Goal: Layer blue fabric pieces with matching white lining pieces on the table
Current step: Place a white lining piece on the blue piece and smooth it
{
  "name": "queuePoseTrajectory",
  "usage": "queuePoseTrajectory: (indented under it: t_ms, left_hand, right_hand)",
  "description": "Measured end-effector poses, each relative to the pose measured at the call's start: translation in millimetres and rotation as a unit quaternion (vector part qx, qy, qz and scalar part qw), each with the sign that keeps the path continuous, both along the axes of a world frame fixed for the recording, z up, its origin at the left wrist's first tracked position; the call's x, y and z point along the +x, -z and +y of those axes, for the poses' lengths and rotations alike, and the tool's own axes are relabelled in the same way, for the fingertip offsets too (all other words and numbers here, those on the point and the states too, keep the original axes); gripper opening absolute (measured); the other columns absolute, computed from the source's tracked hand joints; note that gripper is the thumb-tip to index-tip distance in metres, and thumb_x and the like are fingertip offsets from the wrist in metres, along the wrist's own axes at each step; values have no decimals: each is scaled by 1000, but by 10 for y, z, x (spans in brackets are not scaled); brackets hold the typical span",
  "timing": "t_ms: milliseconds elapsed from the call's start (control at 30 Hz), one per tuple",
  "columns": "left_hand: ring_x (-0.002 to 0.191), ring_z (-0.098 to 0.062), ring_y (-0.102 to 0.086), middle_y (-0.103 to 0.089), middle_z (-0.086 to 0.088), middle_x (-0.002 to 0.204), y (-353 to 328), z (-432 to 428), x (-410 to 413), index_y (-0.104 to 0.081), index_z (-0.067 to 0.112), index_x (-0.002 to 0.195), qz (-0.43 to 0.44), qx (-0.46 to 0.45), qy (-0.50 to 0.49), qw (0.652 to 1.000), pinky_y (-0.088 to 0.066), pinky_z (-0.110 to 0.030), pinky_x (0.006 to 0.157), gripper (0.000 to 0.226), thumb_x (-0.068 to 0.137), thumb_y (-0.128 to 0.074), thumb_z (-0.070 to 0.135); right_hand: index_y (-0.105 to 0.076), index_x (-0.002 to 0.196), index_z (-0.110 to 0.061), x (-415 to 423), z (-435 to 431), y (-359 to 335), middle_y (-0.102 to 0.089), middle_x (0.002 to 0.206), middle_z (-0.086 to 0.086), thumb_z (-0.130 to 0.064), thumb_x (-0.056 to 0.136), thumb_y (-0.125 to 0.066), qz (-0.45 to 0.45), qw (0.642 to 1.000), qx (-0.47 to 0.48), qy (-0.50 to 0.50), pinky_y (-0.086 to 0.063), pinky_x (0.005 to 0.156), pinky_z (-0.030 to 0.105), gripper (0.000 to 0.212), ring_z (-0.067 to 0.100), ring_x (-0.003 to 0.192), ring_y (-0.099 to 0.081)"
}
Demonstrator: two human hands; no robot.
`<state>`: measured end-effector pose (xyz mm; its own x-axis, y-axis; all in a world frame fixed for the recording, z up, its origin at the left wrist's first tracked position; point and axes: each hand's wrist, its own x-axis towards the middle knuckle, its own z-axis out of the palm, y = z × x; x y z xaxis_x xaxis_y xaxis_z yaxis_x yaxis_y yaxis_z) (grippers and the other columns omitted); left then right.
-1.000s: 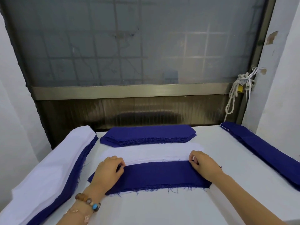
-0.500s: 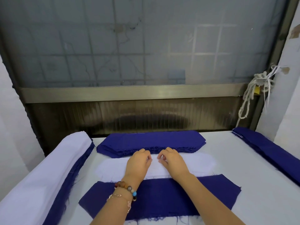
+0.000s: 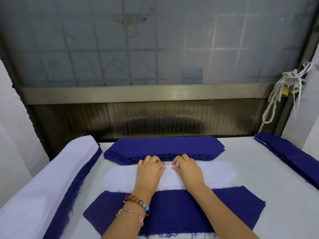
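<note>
A long blue fabric piece (image 3: 181, 213) lies flat across the near table. Just beyond it sits a stack of white lining pieces (image 3: 215, 175) with rounded ends. My left hand (image 3: 149, 171) and my right hand (image 3: 188, 169) rest side by side on the middle of the white lining, fingers curled at its far edge, thumbs nearly meeting. Whether they pinch the top sheet I cannot tell. Behind the hands lies a stack of blue pieces (image 3: 164, 147).
A tall pile of white and blue fabric (image 3: 51, 183) runs along the left side. Another blue stack (image 3: 290, 156) lies along the right edge. A window frame (image 3: 138, 94) and a knotted rope (image 3: 276, 94) stand behind the white table (image 3: 276, 213).
Both hands left the ends of the near blue piece and came together at the middle of the white lining. Since half a second ago they have hardly moved.
</note>
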<state>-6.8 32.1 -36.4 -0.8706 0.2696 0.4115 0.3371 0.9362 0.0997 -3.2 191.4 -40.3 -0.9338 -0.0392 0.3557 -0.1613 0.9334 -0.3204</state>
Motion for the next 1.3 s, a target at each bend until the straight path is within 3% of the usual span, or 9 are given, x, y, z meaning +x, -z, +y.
queuePoseTrajectory:
  t_ms: [200,367,533,633,733,867,1033,1133,1300]
  left_hand:
    - [105,-8,-45,-58,16,112,-48,0,41,-63,34,110,16,6,9,1000,-27,-26,86,25,100,-40,37]
    - [98,-6,-48,-60,14,103,-37,9,45,-61,29,100,13,50,22,998,-31,-22,85,17,97,-44,29]
    - [96,-5,-48,-58,15,100,-7,-10,46,-59,28,98,0,85,46,995,-33,-21,84,11,96,-51,36]
    - [98,-6,-53,-60,14,101,-28,-20,49,-60,28,103,-10,101,62,993,-34,-20,84,13,94,-56,36]
    - [103,-6,-52,-59,13,108,-46,-16,55,-59,31,116,-11,91,63,994,-33,-21,87,22,96,-54,38]
    - [93,-6,-49,-57,14,99,-43,-18,75,-58,29,98,-3,97,64,993,-35,-22,83,12,94,-56,40]
    - [83,-7,-46,-54,13,86,-38,-21,95,-47,28,84,-12,119,84,989,-34,-25,80,12,87,-58,33]
    - [81,-6,-45,-54,13,83,-34,-15,96,-45,29,80,-18,121,95,988,-32,-25,78,13,83,-55,34]
    - [87,-4,-45,-51,19,92,11,-13,75,-44,34,97,-25,117,93,988,-28,-26,87,21,80,-53,40]
  right_hand:
    - [-58,100,-26,39,10,-17,-53,102,-7,-36,93,-58,13,999,-36,-9,-45,75,20,12,9,95,-50]
    - [-60,100,-24,49,22,-21,-52,104,-7,-34,93,-59,23,999,-44,-19,-45,77,18,12,8,97,-49]
    - [-62,101,-25,34,13,2,-52,104,-9,-34,92,-60,26,998,-51,-14,-45,79,18,13,8,98,-50]
    - [-61,101,-25,14,-4,10,-51,104,-8,-33,94,-58,31,999,-30,2,-45,75,18,12,9,98,-49]
    - [-60,107,-25,0,-20,16,-49,113,-8,-32,95,-55,40,999,5,6,-40,82,16,15,9,104,-43]
    - [-56,106,-31,20,-18,17,-51,114,-13,-37,94,-54,73,997,27,-3,-30,86,19,13,8,107,-40]
    - [-53,125,-37,48,-42,11,-49,121,-18,-49,93,-51,46,997,23,-53,-22,93,24,34,9,118,-37]
    - [-58,115,-35,65,-27,16,-48,116,-17,-47,93,-52,51,996,32,-59,-21,94,24,26,9,115,-36]
    - [-48,103,-32,91,-10,6,-47,107,-16,-38,93,-54,53,997,15,-62,-20,98,25,14,9,109,-38]
